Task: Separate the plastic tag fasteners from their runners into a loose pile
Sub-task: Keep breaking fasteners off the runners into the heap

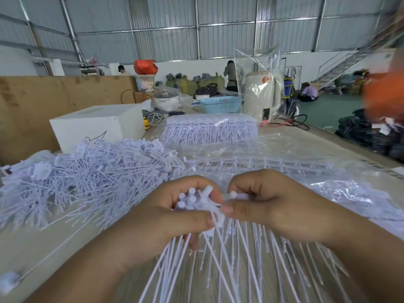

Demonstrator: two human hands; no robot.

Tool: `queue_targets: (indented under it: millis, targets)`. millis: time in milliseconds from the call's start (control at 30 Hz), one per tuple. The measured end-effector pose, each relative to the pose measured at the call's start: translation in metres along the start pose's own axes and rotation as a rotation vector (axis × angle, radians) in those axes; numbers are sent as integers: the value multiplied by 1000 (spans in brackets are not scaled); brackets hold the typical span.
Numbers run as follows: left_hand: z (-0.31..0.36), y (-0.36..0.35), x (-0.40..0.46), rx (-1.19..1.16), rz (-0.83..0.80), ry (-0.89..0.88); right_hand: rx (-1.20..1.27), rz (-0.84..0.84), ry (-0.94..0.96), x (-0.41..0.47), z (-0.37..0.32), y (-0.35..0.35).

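My left hand (175, 215) grips a bundle of white tag fasteners (194, 200) by their heads, and their long thin tails (218, 265) fan down toward me. My right hand (269, 204) pinches a white runner piece (237, 196) right beside that bundle. A large loose pile of separated fasteners (87, 178) lies on the table to the left. Unseparated strips on their runners (209, 127) rest in clear plastic farther back, with more strips (262, 162) just beyond my hands.
A white box (96, 125) stands behind the pile, and a brown board (43, 99) lines the left side. A blue basket (220, 104), a pot and a bagged white kettle (262, 95) sit at the table's far end. One stray fastener (11, 281) lies near left.
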State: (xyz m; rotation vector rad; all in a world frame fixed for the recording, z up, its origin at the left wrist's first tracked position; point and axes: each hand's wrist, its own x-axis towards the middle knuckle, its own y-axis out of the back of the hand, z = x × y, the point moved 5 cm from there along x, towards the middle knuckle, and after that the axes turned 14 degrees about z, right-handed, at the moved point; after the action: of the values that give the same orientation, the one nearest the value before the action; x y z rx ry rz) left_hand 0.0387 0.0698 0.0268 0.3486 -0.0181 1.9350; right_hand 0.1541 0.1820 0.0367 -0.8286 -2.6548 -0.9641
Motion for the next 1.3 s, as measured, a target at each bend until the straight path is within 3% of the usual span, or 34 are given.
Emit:
queue_targets:
  millis: [333, 500, 567, 733, 800, 933, 1133, 1300]
  targets:
    - [2, 4, 1, 1, 298, -145, -10, 350, 21, -1, -13, -6]
    - [-5, 27, 3, -83, 604, -85, 142, 655, -69, 1, -6, 33]
    - [-2, 30, 4, -89, 536, -50, 143, 547, -61, 2, -4, 40]
    - [3, 8, -1, 6, 228, -42, 250, 30, -12, -2, -6, -3]
    - [5, -3, -2, -15, 110, -45, 292, -83, -2, -4, -6, -15]
    - [1, -5, -2, 11, -1, 4, 345, -127, -30, -6, -6, -21]
    - [-2, -7, -9, 70, -296, 116, 223, -146, 44, -7, -12, -22]
    - [-2, -8, -7, 104, -259, 80, 147, -107, 65, -3, -6, -18]
